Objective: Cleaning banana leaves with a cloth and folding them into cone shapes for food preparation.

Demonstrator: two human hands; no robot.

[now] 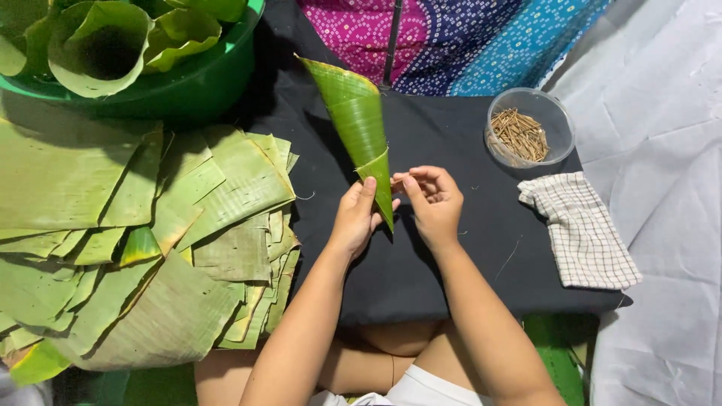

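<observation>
Surface: from the head camera I look down on a black cloth (421,263) spread flat across the middle of the frame, with pale white sheeting (662,150) to the right and a patterned pink and blue fabric (451,37) along the top edge.

Leaf cone: I see a green banana-leaf cone (357,128) at centre frame, wide mouth toward the upper left, point aimed down toward the lower centre, held above the black cloth.

Left hand: my left hand (355,222) sits just left of the cone's lower half, fingers wrapped round it and thumb pressed on the overlapping leaf edge, so it is clamped on the cone.

Right hand: my right hand (435,203) is just right of the cone, fingertips drawn together beside the seam. They seem to pinch something thin, but I cannot tell what it is.

Bowl of sticks: a clear round bowl (558,113) at the upper right of the cloth holds short brown sticks (519,135), well apart from both hands.

Towel: a checked white cloth (583,229) lies below that bowl, at the right edge of the black cloth.

Cut leaves: a big stack of flat banana-leaf pieces (135,248) fills the left side.

Basin: a green basin (188,90) at the upper left holds finished rolled cones (101,45).
</observation>
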